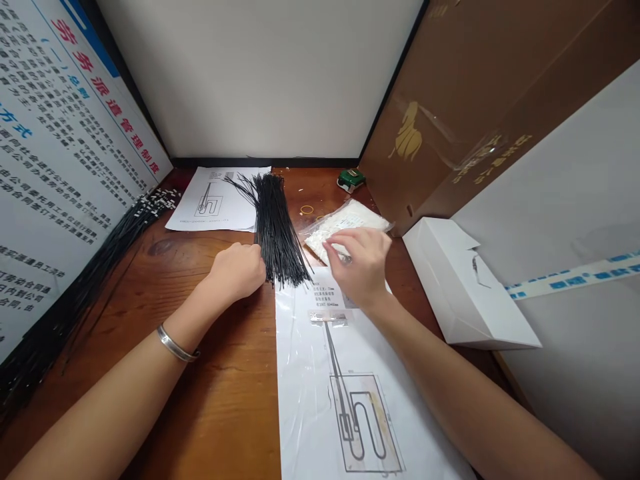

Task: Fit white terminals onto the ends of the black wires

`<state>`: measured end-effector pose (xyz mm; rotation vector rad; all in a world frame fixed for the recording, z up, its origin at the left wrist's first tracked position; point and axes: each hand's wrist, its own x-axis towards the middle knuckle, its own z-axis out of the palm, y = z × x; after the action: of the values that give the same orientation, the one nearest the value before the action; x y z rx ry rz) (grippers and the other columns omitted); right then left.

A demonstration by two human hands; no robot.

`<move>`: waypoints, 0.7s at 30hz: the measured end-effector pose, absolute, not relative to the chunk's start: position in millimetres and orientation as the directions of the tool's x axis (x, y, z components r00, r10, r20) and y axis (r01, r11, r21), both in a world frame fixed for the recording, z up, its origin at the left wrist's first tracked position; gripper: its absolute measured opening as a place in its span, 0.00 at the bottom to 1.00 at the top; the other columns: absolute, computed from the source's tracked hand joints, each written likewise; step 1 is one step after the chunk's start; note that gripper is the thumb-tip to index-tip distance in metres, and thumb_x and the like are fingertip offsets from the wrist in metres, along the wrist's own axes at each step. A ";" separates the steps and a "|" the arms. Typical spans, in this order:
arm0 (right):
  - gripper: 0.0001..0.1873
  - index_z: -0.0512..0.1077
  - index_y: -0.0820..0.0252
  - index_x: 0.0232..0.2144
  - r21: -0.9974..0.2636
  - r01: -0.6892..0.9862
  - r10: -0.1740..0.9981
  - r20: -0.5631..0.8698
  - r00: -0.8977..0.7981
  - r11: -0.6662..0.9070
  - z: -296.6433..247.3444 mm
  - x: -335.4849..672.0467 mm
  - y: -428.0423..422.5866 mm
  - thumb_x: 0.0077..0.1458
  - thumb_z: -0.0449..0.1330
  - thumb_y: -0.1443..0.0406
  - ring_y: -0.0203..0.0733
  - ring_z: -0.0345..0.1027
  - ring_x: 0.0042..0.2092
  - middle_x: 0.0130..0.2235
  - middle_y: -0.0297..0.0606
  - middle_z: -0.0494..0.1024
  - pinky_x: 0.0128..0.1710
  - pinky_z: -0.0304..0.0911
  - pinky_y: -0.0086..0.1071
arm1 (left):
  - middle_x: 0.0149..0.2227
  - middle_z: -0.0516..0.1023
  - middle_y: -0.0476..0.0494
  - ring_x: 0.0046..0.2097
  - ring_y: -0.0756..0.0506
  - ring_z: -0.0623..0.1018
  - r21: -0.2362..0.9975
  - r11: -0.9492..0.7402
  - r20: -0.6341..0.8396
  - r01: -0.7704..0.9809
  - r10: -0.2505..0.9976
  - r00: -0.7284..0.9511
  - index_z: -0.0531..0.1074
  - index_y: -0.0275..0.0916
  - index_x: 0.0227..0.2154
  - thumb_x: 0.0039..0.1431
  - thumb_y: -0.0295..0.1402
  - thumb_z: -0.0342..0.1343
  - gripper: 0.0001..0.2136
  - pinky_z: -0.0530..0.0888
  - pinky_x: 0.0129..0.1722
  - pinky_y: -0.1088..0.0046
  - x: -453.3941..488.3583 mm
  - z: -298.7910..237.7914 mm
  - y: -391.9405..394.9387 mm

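My left hand (240, 270) is closed, its knuckles up, against the left side of a bundle of thin black wires (274, 227). Its fingertips are turned away, so whatever they hold is hidden. Over the near edge of a clear plastic bag of small white pieces (350, 217), my right hand (361, 263) has thumb and forefinger brought together in a pinch. Anything between those fingertips is too small to make out. Below the right hand lies a printed drawing sheet (310, 387) under shiny clear film, with a small clear strip (328, 317) across its upper part.
Another printed sheet (220, 217) lies at the back left. More black wires with white ends (150, 203) lie along the left board. A green tape measure (351, 179) sits at the back, an open white box (460, 287) at right. Tall panels and a brown carton (480, 87) enclose the wooden table.
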<state>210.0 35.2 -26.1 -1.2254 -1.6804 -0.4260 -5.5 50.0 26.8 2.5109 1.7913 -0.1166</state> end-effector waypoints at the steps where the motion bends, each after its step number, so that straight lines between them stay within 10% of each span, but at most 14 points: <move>1: 0.04 0.72 0.56 0.28 -0.226 0.844 0.520 0.851 -0.072 0.486 -23.9 203.3 31.6 0.55 0.61 0.68 0.44 0.70 0.37 0.31 0.34 0.79 0.43 0.55 0.42 | 0.36 0.80 0.33 0.41 0.34 0.78 0.007 -0.319 -0.084 0.948 0.944 0.318 0.73 0.34 0.32 0.62 0.31 0.41 0.15 0.72 0.36 0.60 -5.6 26.8 49.4; 9: 0.05 0.72 0.58 0.28 -0.271 0.762 0.590 0.788 -0.175 0.588 -27.1 181.3 21.6 0.56 0.60 0.69 0.41 0.71 0.33 0.29 0.33 0.80 0.39 0.55 0.38 | 0.46 0.78 0.44 0.45 0.42 0.75 0.084 -0.522 0.209 0.849 0.842 0.497 0.74 0.42 0.45 0.63 0.29 0.47 0.13 0.71 0.36 0.68 -1.0 20.4 51.0; 21: 0.06 0.72 0.58 0.28 -0.310 0.751 0.623 0.764 -0.168 0.583 -28.8 182.7 23.1 0.57 0.59 0.69 0.40 0.70 0.33 0.29 0.33 0.80 0.37 0.54 0.37 | 0.29 0.81 0.42 0.32 0.43 0.71 -0.223 -0.700 0.348 0.678 0.593 0.726 0.77 0.38 0.26 0.59 0.25 0.51 0.11 0.63 0.31 0.66 -3.0 7.7 70.2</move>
<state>182.7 23.1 -28.8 -1.1103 -1.8731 -0.1701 -3.0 70.2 7.7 3.2285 1.2297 0.4436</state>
